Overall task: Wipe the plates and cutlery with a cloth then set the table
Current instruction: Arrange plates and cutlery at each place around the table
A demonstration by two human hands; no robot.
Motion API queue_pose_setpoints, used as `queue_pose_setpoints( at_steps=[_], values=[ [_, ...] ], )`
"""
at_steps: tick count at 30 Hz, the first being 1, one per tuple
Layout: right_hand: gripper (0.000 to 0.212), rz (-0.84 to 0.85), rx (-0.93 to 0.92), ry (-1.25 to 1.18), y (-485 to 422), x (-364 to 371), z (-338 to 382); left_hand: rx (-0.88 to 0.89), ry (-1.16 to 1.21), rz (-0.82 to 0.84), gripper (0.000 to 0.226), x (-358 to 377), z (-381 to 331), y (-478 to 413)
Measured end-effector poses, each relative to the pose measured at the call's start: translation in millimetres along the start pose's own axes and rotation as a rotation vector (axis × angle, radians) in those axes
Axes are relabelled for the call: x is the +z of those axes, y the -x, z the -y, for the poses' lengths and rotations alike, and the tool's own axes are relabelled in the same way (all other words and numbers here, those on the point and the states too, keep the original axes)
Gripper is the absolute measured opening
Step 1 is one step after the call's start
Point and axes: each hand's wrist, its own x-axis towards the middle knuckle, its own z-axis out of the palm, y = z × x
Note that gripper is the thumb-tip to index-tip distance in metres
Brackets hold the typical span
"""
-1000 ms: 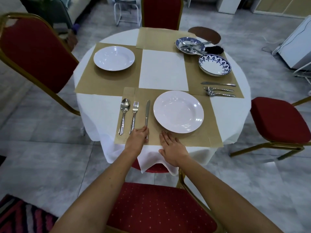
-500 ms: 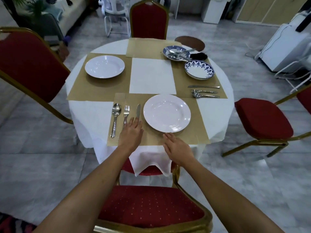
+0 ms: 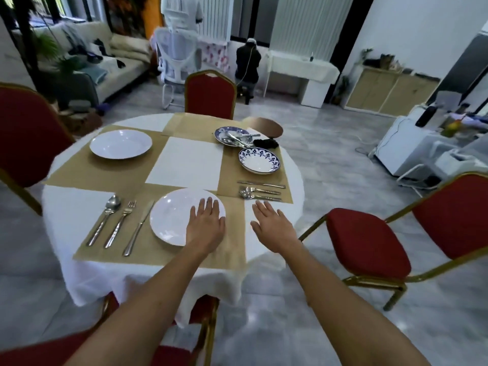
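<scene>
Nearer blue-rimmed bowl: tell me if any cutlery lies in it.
No, the blue-rimmed bowl is bare white inside; the loose cutlery lies in the blue plate behind it.

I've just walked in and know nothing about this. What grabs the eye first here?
Two bare hands reach out flat at the near place setting: the left hand over the right side of a white plate, the right hand beside it above the white tablecloth. Left of the plate lie a spoon, fork and knife in a neat row. Further back sits a blue-patterned bowl.
</scene>
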Motion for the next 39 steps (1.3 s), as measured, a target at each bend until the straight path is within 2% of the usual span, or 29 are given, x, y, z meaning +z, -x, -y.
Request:
queue_pose_setpoints(
  at_steps=[6,15,18,22,28,39],
  values=[
    [0.056,0.005,-0.021,0.021,-5,-10,-71,-0.075,-0.017,0.006,0.055,1,-68,-12],
    [0.06,0.028,-0.015,-0.063,-70,-14,-139,-0.122,-0.068,-0.008,0.054,22,-107,-81],
    [0.06,0.005,-0.038,-0.052,-120,-13,-165,-0.162,-0.067,-0.035,0.061,28,-112,-132],
    [0.059,-0.017,-0.05,-0.057,-200,-14,-195,-0.195,-0.033,-0.019,0.054,35,-117,-208],
    [0.057,0.05,-0.151,-0.021,-308,-16,-229,-0.315,0.034,0.013,0.053,48,-114,-304],
    [0.047,-0.005,-0.292,-0.166,-441,-10,-231,-0.473,0.104,-0.057,0.039,54,-91,-372]
  ],
)
